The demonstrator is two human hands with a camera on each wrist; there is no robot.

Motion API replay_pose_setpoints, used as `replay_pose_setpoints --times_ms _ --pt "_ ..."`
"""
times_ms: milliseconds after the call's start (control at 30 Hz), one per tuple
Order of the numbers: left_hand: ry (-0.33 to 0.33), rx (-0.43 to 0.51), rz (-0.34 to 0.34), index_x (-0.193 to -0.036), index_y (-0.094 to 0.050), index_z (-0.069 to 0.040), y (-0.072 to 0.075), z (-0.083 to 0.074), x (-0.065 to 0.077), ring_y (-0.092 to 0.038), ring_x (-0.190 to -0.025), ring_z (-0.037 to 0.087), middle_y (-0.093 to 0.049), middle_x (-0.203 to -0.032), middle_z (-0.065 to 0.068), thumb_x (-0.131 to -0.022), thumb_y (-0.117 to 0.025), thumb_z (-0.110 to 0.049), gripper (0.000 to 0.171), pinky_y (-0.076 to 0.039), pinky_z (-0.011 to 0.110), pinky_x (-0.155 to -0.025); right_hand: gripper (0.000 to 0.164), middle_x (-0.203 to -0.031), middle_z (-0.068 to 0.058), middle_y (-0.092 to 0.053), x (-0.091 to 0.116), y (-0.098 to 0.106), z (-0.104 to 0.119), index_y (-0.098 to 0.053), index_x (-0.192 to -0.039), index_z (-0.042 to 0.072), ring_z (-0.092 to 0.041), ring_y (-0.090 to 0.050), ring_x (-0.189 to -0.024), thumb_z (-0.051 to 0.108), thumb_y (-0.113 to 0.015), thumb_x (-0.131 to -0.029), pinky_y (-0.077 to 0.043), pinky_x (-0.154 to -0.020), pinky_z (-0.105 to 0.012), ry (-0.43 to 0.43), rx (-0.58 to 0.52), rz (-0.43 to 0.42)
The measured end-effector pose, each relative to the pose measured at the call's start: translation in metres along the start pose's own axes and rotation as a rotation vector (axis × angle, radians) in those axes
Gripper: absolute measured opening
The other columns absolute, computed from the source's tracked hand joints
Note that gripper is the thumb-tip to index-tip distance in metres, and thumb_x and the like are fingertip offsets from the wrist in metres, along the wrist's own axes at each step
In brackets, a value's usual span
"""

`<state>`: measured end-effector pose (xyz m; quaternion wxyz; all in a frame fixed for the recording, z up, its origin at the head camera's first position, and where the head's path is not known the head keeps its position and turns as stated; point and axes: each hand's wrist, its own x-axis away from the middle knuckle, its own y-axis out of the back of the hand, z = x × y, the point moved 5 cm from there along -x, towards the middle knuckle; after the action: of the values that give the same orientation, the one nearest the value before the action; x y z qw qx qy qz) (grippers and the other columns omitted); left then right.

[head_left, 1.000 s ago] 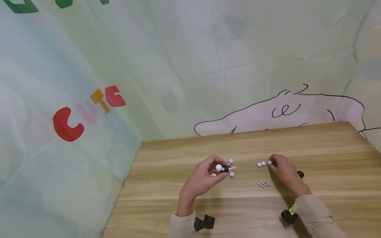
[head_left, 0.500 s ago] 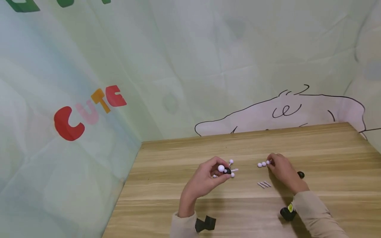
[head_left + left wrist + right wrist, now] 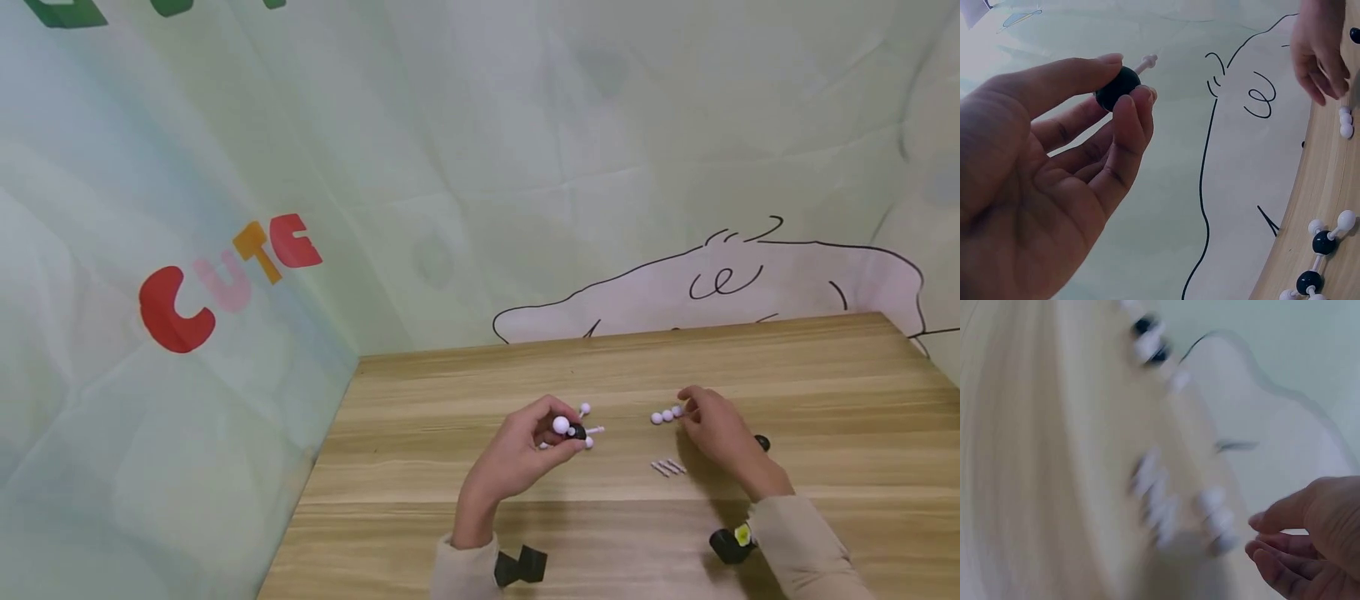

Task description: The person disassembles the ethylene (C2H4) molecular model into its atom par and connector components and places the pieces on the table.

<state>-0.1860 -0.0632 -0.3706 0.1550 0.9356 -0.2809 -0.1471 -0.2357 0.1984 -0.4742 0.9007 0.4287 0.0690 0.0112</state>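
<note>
My left hand pinches a black ball between thumb and fingertips, raised over the table. A white peg sticks out of this ball, and in the head view a white ball shows right against it. Behind that hand lies a ball-and-stick molecule model with two black balls and several white ones, partly hidden in the head view. Three white balls stand in a close row. My right hand is right beside the row's right end, loosely bent fingers apart from the balls.
Several white pegs lie side by side in front of the ball row. Another black ball sits beyond the right forearm. The wooden table meets a printed cloth wall at its back and left edges.
My right hand has brought the third white ball leftward to join the other two and let it go. The left hand shifts slightly, still holding the black ball.
</note>
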Motion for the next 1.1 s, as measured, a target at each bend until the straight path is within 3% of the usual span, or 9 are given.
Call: replay_pose_setpoints --times_ms 133,233,433,700,1100 --pt "0.001 0.008 -0.002 -0.106 -0.059 -0.002 -0.001 0.0 0.0 -0.064 -0.087 0.004 -0.063 -0.116 0.017 -0.088 -0.067 -0.005 0.02 -0.055 0.021 -0.077 0.024 -0.099 -0.015 -0.065 0.013 0.016 0.034 -0.061 -0.114 -0.001 -0.028 -0.064 -0.088 0.008 -0.061 -0.091 -0.054 -0.073 -0.041 0.036 -0.109 -0.022" --pt "-0.001 0.017 0.0 -0.109 -0.059 -0.001 -0.002 -0.001 -0.001 -0.064 -0.09 0.005 -0.062 -0.117 0.017 -0.088 -0.067 -0.005 0.022 -0.055 0.024 -0.079 0.018 -0.092 -0.006 -0.068 0.025 0.024 0.066 -0.065 -0.109 0.008 -0.017 -0.065 -0.08 0.018 -0.062 -0.093 -0.054 -0.068 -0.031 0.126 -0.221 -0.028" --pt "-0.026 0.003 0.017 -0.112 -0.059 0.0 -0.005 -0.003 -0.005 -0.061 -0.092 0.01 -0.062 -0.11 0.017 -0.09 -0.065 -0.006 0.023 -0.054 0.024 -0.083 0.008 -0.077 0.001 -0.065 0.044 0.021 0.114 -0.066 -0.099 0.015 -0.01 -0.062 -0.068 0.019 -0.062 -0.094 -0.051 -0.059 -0.026 0.303 -0.517 0.077" --pt "-0.043 -0.023 0.031 -0.109 -0.059 -0.001 -0.008 -0.002 -0.006 -0.061 -0.085 0.007 -0.063 -0.102 0.016 -0.087 -0.069 -0.007 0.025 -0.054 0.02 -0.078 0.004 -0.074 -0.002 -0.065 0.051 0.015 0.126 -0.065 -0.093 0.01 -0.015 -0.063 -0.063 0.011 -0.066 -0.09 -0.052 -0.056 -0.029 0.325 -0.65 0.086" --pt "-0.148 -0.067 0.081 -0.096 -0.056 0.0 -0.011 -0.006 -0.008 -0.06 -0.077 0.002 -0.064 -0.092 0.016 -0.086 -0.068 -0.002 0.016 -0.055 0.021 -0.072 0.01 -0.077 0.002 -0.063 0.061 0.019 0.129 -0.066 -0.088 0.016 -0.007 -0.059 -0.064 0.006 -0.067 -0.088 -0.05 -0.054 -0.026 0.398 -0.599 0.012"
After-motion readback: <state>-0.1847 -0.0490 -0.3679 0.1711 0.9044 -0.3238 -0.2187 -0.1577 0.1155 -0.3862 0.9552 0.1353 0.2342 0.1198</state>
